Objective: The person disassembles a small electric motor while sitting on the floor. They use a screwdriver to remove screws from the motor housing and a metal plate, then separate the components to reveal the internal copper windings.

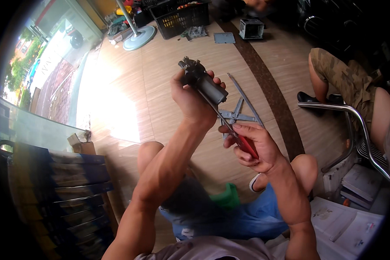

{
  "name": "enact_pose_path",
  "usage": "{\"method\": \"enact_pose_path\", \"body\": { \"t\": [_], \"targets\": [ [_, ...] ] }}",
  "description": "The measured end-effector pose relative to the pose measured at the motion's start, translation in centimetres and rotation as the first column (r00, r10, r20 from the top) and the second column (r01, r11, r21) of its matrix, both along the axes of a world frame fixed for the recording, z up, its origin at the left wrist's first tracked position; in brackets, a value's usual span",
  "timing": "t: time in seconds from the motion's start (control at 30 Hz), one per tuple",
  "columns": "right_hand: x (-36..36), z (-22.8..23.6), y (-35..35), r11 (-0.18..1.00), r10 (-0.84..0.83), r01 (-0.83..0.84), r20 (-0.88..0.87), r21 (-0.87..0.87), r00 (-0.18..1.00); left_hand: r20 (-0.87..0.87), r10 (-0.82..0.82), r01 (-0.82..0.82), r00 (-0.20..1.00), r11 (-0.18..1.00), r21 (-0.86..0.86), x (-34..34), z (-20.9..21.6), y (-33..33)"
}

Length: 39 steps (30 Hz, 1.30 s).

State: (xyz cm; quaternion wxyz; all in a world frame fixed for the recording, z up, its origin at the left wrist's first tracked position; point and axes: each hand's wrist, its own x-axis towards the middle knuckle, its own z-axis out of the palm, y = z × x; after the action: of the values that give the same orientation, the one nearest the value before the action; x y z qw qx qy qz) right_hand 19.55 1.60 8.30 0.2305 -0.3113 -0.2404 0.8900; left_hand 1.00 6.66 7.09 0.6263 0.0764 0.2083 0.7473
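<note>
Motor [212, 89]: raised above the floor [169, 117] in the left hand [189, 102]; probably dense and rigid, slippery if greasy.
Motor grip: the smooth cylinder looks the safest hold (the knobbly end seems easier to damage).
Left hand: wrapped around the motor.
Right hand [259, 147]: closed on the red handle of the screwdriver [248, 147].
Screwdriver shaft: runs alongside the motor; whether its tip touches, I cannot tell.
Frame [237, 116]: on the floor, thin, likely stiff.
</note>
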Motion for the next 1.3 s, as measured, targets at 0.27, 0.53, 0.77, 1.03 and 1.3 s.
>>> {"method": "enact_pose_path", "body": {
  "t": [0.27,0.53,0.77,1.03,1.3],
  "targets": [
    [-1.2,0.1,-1.0,0.664,-0.276,-0.235,0.525,0.710,0.805,0.007,-0.002,0.002,1.000,1.000,0.019,0.6,-0.4,0.1],
    [0.3,-0.9,-0.4,0.951,-0.223,0.201,0.072,0.235,0.972,0.007,0.003,-0.003,1.000,1.000,0.018,0.5,0.3,0.6],
    [0.3,-0.3,-0.3,0.909,-0.105,-0.001,0.230,0.417,0.967,0.034,-0.011,0.010,0.999,0.999,0.032,0.3,-0.5,0.8],
    [-0.8,-0.6,-1.1,0.667,-0.414,0.022,0.346,0.745,0.842,0.025,0.071,-0.071,0.997,0.997,-0.009,1.0,1.2,0.5],
    [-0.8,-1.8,-1.1,0.180,-0.604,-0.286,0.335,0.941,0.723,0.005,0.029,-0.029,1.000,1.000,0.011,0.8,0.5,0.5]
  ]
}}
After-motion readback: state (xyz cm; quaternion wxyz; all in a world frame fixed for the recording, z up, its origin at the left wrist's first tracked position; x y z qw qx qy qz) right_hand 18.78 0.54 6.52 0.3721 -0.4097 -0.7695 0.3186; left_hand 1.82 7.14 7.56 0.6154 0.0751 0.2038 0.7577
